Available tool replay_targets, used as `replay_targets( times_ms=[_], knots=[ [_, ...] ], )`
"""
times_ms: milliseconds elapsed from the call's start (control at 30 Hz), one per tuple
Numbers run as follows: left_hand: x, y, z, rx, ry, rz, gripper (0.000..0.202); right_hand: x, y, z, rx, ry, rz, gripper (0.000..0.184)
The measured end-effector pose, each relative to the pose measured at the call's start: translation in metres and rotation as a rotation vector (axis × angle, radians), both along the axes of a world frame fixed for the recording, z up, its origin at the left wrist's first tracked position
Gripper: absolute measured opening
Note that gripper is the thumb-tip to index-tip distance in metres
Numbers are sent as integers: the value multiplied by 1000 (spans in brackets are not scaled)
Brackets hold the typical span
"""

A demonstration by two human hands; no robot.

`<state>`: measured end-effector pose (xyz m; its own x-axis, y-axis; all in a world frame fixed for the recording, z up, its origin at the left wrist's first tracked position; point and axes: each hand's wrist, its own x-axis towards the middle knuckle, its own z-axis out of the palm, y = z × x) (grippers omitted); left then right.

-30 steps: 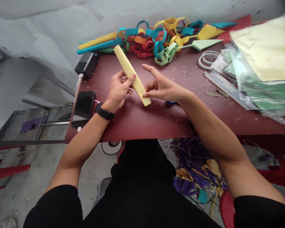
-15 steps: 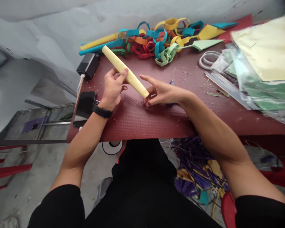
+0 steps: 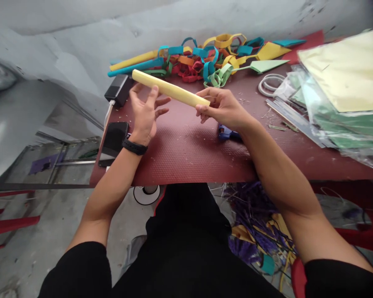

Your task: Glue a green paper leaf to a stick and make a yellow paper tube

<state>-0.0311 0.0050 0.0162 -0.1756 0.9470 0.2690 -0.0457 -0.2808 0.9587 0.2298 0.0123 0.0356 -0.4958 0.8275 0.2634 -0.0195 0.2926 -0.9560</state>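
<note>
A pale yellow rolled paper tube (image 3: 170, 89) is held above the dark red table (image 3: 189, 153), lying almost level from left to right. My right hand (image 3: 222, 108) is closed on the tube's right end. My left hand (image 3: 145, 111) has its fingers spread, with the thumb and fingertips touching the tube's left part from below. A black watch sits on my left wrist.
A pile of coloured paper chains and rolled tubes (image 3: 205, 58) lies at the table's back. Stacked paper sheets in plastic (image 3: 345, 91) fill the right side. A black phone (image 3: 115, 136) and charger (image 3: 119, 89) sit at the left edge. A small blue object (image 3: 226, 133) lies under my right wrist.
The tube has swung from a steep diagonal to nearly level and risen. My right hand has closed on its right end, and my left hand's fingers have spread apart.
</note>
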Motion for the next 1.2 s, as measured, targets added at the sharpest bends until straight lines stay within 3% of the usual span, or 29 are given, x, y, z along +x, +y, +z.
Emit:
replay_targets(
  times_ms=[133,300,467,633,733,900,1033,1200],
  knots=[
    [-9,3,3,43,-63,82,69,7,2,7,49,14,-36,49],
    [-13,4,2,81,-40,8,69,13,9,7,38,45,-127,49],
    [-4,-4,12,66,-128,-22,60,17,20,1,-21,206,-257,64],
    [2,-11,18,35,-57,-144,55,20,23,0,-71,299,-274,77],
    [3,-11,16,55,-49,-148,50,19,23,0,-47,325,-310,80],
    [3,-9,12,77,-13,-129,41,20,25,-2,6,342,-357,63],
    [5,-12,14,46,-18,-184,53,21,25,1,-5,339,-381,53],
    [6,-16,18,-29,-21,-285,64,19,15,10,-30,242,-254,52]
  ],
)
